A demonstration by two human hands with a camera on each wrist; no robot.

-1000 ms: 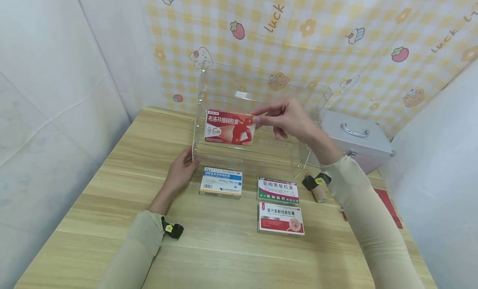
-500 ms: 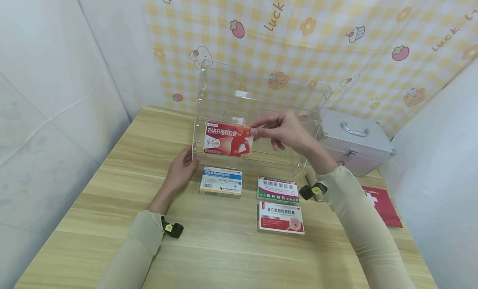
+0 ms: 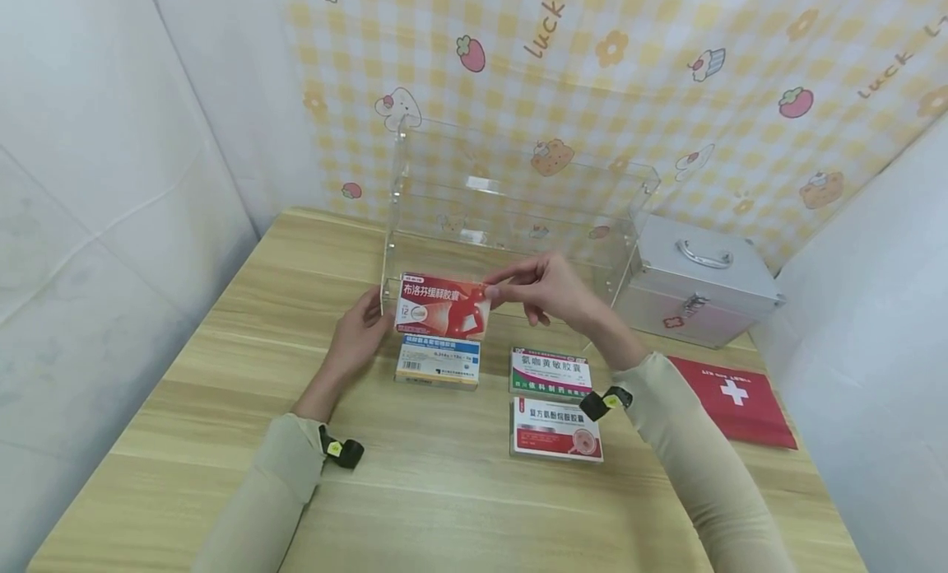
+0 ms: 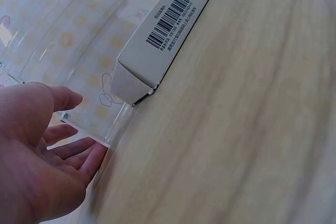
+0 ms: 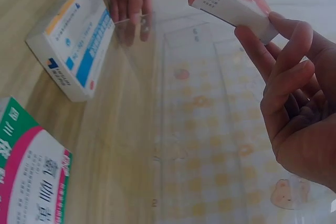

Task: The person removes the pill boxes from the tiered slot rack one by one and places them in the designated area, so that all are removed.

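Observation:
My right hand (image 3: pixel 561 293) pinches the right end of a red-and-white medicine box (image 3: pixel 442 308) between thumb and fingers. The box is held up in front of the lower part of a clear acrylic rack (image 3: pixel 511 196). From the head view it overlaps the top of a blue-and-white medicine box (image 3: pixel 437 365) on the table. In the right wrist view, the red box (image 5: pixel 233 3) is clear of the table. At the rack's lower left corner, my left hand (image 3: pixel 360 333) grips the side panel, with thumb and fingers about its edge (image 4: pixel 107 145).
A green-and-pink medicine box (image 3: pixel 551 374) and a white-and-red one (image 3: pixel 557 430) lie front right of the rack. A silver case (image 3: pixel 704 281) stands right, behind a red pouch with a white cross (image 3: pixel 733 400). Patterned cloth (image 3: pixel 592 87) hangs behind the rack.
My right hand has lowered the red medicine box and brought it forward, from before the rack's middle to its bottom front. My left hand stays at the rack's corner.

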